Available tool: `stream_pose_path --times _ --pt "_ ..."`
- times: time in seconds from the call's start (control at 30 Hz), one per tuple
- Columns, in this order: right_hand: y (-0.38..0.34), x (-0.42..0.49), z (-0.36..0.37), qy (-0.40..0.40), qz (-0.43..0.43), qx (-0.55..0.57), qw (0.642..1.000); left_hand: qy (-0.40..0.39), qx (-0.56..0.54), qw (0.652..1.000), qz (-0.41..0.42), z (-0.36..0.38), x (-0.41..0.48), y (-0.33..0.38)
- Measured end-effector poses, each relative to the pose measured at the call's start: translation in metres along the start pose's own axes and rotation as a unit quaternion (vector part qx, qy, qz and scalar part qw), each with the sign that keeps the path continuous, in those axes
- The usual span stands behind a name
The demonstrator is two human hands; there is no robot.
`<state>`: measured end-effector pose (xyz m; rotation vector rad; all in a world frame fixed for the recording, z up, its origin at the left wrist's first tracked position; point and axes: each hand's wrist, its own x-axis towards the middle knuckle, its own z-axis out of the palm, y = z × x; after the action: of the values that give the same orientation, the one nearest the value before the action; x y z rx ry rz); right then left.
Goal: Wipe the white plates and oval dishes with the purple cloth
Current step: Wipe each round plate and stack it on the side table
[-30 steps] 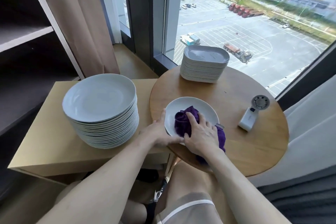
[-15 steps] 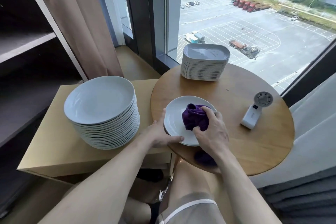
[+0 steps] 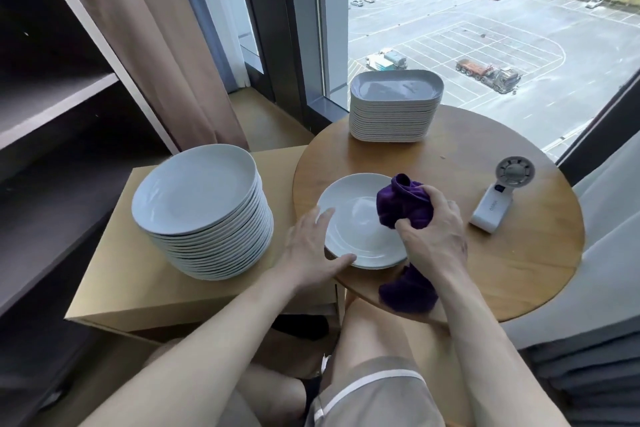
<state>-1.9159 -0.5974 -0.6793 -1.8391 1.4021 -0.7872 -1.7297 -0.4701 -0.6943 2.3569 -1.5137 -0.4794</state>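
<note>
The step in hand was the wiping of one plate (image 3: 349, 218), which lay flat on the round table (image 3: 519, 253). The right hand (image 3: 433, 236) gripped the bunched purple cloth (image 3: 403, 206), fingers and thumb curled round it, and pressed the wad onto the plate's right side. A loose tail of cloth hung out under that hand, just nearer than the plate and over the table's edge. The left hand (image 3: 308, 253) lay spread with straight fingers on the plate's left rim, thumb along the near rim, seemingly steadying it.

Judging from this, the plate's left half looked yet to be covered, so the next move likely called for sweeping the wad leftward while the left hand held the rim firm. After that the plate would need a place apart from the unwiped ones.

Left of the plate, a tall plate stack (image 3: 201, 198) stood on a low pale cabinet (image 3: 138, 274). Beyond the plate sat a dish stack (image 3: 394, 107). Right of the plate lay a small white fan (image 3: 498, 198). Farther beyond was a window (image 3: 485, 28) over a car park, with a tan curtain (image 3: 166, 45) and dark shelves (image 3: 52, 97) to the far left.
</note>
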Motion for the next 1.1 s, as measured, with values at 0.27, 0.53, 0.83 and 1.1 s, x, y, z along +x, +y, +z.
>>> stream_pose_path --times 0.27,0.53,0.83,1.1 --pt "-0.004 -0.001 0.016 -0.024 0.004 0.014 1.0 0.091 0.081 0.982 0.142 0.021 -0.022 0.001" --pt "-0.007 -0.004 0.02 -0.03 -0.012 0.023 0.999 0.017 0.313 0.923 0.223 -0.003 -0.012 0.009" --pt "-0.013 -0.005 0.015 -0.001 -0.019 0.039 0.999 0.043 0.362 0.892 0.266 -0.029 -0.008 0.027" --pt "-0.017 -0.009 0.016 0.012 -0.057 0.057 0.997 0.12 0.394 0.838 0.359 -0.083 -0.007 0.025"
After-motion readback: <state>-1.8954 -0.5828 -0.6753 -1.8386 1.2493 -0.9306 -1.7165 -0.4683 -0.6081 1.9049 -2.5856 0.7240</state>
